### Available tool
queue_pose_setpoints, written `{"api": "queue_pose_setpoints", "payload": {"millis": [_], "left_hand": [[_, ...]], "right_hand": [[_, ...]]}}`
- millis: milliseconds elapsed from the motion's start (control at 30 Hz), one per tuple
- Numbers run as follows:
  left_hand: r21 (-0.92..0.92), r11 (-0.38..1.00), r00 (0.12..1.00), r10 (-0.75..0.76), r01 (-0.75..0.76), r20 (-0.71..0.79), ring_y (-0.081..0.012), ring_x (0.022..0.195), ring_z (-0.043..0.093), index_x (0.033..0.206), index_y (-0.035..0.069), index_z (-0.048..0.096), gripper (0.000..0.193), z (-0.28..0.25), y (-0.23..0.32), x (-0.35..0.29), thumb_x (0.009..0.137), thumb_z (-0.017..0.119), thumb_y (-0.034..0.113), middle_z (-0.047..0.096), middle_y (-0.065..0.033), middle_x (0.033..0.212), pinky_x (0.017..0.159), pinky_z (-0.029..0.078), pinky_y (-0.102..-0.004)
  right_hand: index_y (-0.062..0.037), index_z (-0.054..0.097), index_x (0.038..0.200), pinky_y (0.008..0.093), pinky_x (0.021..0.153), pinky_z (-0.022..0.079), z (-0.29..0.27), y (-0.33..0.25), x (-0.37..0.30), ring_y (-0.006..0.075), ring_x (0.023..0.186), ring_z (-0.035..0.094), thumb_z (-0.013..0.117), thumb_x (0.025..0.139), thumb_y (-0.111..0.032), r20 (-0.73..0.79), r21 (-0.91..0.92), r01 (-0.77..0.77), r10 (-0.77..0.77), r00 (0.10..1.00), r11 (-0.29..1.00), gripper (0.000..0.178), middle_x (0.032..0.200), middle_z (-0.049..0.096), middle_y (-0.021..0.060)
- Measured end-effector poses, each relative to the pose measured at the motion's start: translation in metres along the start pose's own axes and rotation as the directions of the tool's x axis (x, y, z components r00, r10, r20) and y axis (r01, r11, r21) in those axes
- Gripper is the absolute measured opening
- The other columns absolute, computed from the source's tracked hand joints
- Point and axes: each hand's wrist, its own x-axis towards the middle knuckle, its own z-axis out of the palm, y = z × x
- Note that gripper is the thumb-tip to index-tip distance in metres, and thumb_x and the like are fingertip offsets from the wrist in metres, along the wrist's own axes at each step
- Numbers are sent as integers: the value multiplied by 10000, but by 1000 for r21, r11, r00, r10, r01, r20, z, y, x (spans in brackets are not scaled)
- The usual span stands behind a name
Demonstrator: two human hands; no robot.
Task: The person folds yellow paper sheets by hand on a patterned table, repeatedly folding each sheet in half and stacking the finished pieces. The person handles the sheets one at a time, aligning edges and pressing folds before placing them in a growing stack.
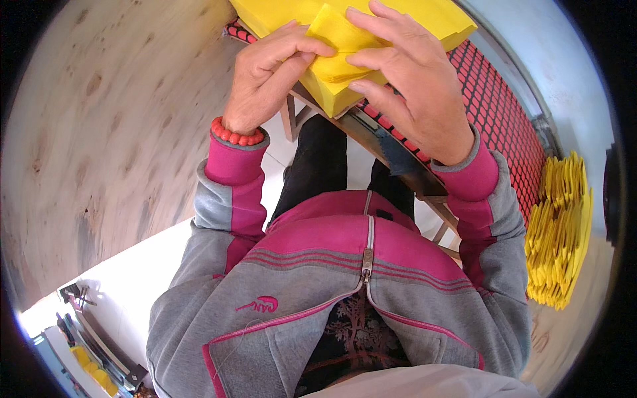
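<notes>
Nearest the camera, find white cloth (431,383) at the lower edge and, just beyond, a grey-and-magenta zip-front jacket (312,265). Look to the top centre for a bright yellow, folded piece of thin, matte, fabric-like sheet (335,32), over or perhaps joined to larger yellow sheeting (431,14) on a wooden-framed desk with a red-and-black mesh pattern (494,99). Read the grip of the left hand (262,79) as pinched, thumb to forefinger, on the left edge of the folded piece; read the right hand (424,83) as loosely spread at its right side, with contact too hard to tell. Judging by the creases and thin layers, expect light weight, soft give across the panel, more stiffness along folds, modest slipperiness and little fragility. Take hold along a doubled crease or near a corner, not mid-panel, to avoid crumpling. Note similar yellow folded pieces (561,232) stacked at far right.
</notes>
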Motion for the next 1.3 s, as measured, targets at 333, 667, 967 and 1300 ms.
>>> {"api": "queue_pose_setpoints", "payload": {"millis": [333, 667, 967, 1300], "left_hand": [[34, 999, 999, 29, -29, 20, -209, 997, 671, 1061, 31, 731, 198, -3, -8, 1, 989, 552, 75, 722, -74, 1015, 1121, 409, -400], [77, 996, 998, -44, 40, 46, -224, 1183, 626, 1076, -6, 737, 248, -10, -13, -6, 958, 524, 42, 729, -107, 1139, 1169, 344, -389], [93, 995, 999, 32, -32, -1, -202, 1171, 636, 1057, 12, 729, 130, -8, -21, -7, 957, 655, 46, 736, -65, 1100, 1196, 328, -409], [-33, 998, 991, 45, -50, -126, -158, 1158, 617, 1085, 13, 705, 125, -3, -33, -12, 964, 702, 45, 708, -32, 1122, 1127, 402, -365]], "right_hand": [[-41, 688, 924, 496, 1053, 473, 20, 10, -3, 399, 1210, 620, 770, 829, -100, -35, -7, 4, -4, 999, 1000, 138, 1276, 672, 181], [-36, 662, 930, 488, 1053, 480, 19, 8, -7, 420, 1236, 611, 782, 825, -75, -29, 92, -72, 75, 997, 993, 164, 1270, 671, 214], [-16, 646, 936, 451, 1006, 517, 20, 7, -7, 426, 1200, 637, 812, 797, -59, -48, 131, -132, 139, 989, 983, 221, 1243, 677, 237], [-21, 664, 976, 424, 1000, 507, 20, 10, -10, 395, 1189, 639, 816, 795, -63, -79, 96, -71, 79, 994, 993, 241, 1295, 646, 259]]}}
